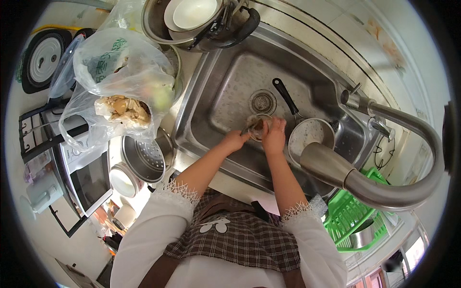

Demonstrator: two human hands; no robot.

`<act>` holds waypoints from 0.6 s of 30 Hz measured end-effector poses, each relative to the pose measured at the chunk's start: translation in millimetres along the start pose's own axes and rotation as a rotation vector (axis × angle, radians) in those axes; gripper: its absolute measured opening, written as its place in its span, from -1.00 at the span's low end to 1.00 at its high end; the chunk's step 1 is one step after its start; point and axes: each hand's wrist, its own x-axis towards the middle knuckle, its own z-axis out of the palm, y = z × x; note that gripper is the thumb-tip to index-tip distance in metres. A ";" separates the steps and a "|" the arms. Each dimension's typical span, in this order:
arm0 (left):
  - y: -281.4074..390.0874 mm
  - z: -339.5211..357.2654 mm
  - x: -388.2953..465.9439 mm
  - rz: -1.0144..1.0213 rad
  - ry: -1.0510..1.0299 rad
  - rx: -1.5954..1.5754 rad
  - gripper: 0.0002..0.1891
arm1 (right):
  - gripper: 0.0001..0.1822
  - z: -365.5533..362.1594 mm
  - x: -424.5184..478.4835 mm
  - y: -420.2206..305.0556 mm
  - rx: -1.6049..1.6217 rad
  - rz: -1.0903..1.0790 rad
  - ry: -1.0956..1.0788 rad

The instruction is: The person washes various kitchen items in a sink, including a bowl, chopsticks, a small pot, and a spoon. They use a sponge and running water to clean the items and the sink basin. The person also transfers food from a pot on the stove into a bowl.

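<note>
Over the stainless-steel sink (pixel 234 81), a small round bowl (pixel 256 136) is held between both hands, just below the drain strainer (pixel 263 102). My left hand (pixel 235 141) grips its left rim. My right hand (pixel 274 138) is closed around the right side, its thumb at the opening. Something brown shows inside the bowl; its kind is unclear. Right of my hands stands a light-coloured pot (pixel 311 135), partly covered by the faucet head. A utensil with a black handle (pixel 284 94) lies in the basin, its far end running toward the pot.
A curved metal faucet (pixel 392 198) arches over the right side. A green dish rack (pixel 345 219) stands at lower right. On the left are a plastic bag of scraps (pixel 122 111), a perforated steamer pot (pixel 144 158) and a microwave (pixel 90 180). Stacked bowls (pixel 194 14) sit in a pan above.
</note>
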 end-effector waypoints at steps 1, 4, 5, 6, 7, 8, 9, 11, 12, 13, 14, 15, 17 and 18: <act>0.8 -3.2 3.1 -0.079 0.014 -0.132 -0.52 | -0.65 4.9 -5.5 6.5 -0.085 0.069 -0.069; 44.4 -54.2 -7.1 -0.487 -0.130 -0.724 -0.60 | -0.68 28.6 -16.4 31.4 -0.236 0.298 -0.293; 41.0 -58.2 -6.3 -0.443 -0.117 -0.762 -0.60 | -0.71 31.1 -14.4 32.7 -0.223 0.382 -0.375; 35.0 -58.8 -4.0 -0.399 -0.107 -0.800 -0.59 | -0.74 33.4 -13.1 35.7 -0.214 0.468 -0.458; 32.0 -56.5 0.5 -0.346 -0.110 -0.831 -0.58 | -0.76 40.2 -15.2 48.5 -0.144 0.448 -0.434; 29.8 -53.2 4.8 -0.316 -0.113 -0.878 -0.59 | -0.78 48.2 -17.3 61.0 -0.074 0.428 -0.408; 28.9 -55.3 7.4 -0.290 -0.100 -0.931 -0.59 | -0.79 47.5 -10.7 55.4 0.000 0.393 -0.389; 30.7 -55.2 12.0 -0.299 -0.016 -0.954 -0.56 | -0.82 43.4 -1.6 44.4 0.472 0.758 -0.444; 51.3 -58.2 8.3 -0.337 0.052 -0.925 -0.53 | -0.83 37.5 4.1 32.0 0.711 0.940 -0.464; 66.1 -60.4 5.7 -0.371 0.121 -0.895 -0.50 | -0.82 36.7 6.2 21.8 0.844 0.970 -0.421; 66.7 -56.2 8.3 -0.301 0.123 -0.860 -0.50 | -0.82 36.6 6.8 10.9 0.977 0.998 -0.376; 64.6 -52.2 10.9 -0.234 0.129 -0.826 -0.49 | -0.81 36.8 8.0 0.0 1.110 1.023 -0.334; 58.9 -47.6 19.1 -0.137 0.169 -0.814 -0.49 | -0.81 34.4 16.7 -16.5 1.123 0.975 -0.449; 58.8 -47.1 21.4 -0.107 0.198 -0.835 -0.49 | -0.81 35.4 17.7 -18.7 1.060 0.931 -0.502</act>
